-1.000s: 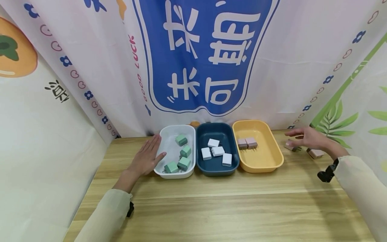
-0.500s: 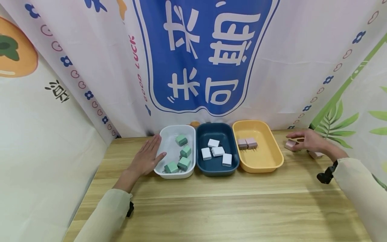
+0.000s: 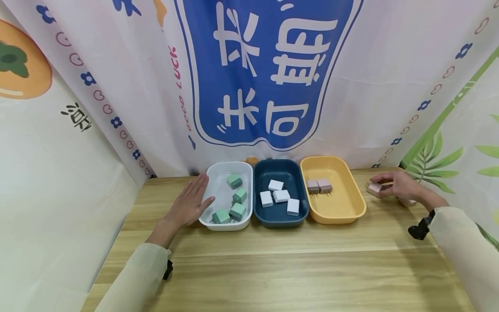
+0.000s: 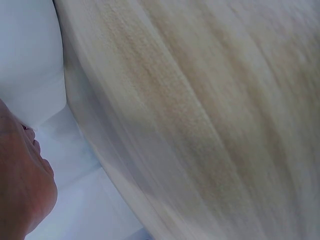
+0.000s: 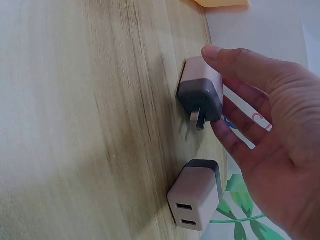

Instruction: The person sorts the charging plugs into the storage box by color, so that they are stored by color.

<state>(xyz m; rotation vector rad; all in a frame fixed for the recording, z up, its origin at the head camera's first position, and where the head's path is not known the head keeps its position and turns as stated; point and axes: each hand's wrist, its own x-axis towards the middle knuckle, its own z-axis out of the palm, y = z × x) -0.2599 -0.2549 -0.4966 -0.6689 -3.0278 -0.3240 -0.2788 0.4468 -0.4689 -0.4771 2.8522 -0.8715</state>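
Observation:
My right hand (image 3: 381, 183) reaches to the table's far right and pinches a pink charger (image 3: 374, 188) lying on the wood. The right wrist view shows the thumb on one side of this charger (image 5: 201, 90), the fingers on the other, prongs facing out. A second pink charger (image 5: 196, 194) lies just beside it, mostly hidden under my wrist in the head view. My left hand (image 3: 192, 201) lies flat on the table against the white tray (image 3: 216, 180), fingers straight, holding nothing.
Three trays stand in a row at the back: the white one with several green chargers (image 3: 236, 211), a dark blue tray (image 3: 288, 168) with several white chargers, and a yellow tray (image 3: 343, 199) with two pink chargers (image 3: 319, 186). Printed curtains close in the back and both sides.
My right hand has dropped onto the pink charger and its thumb and fingers have come together around it. The left hand has stayed still.

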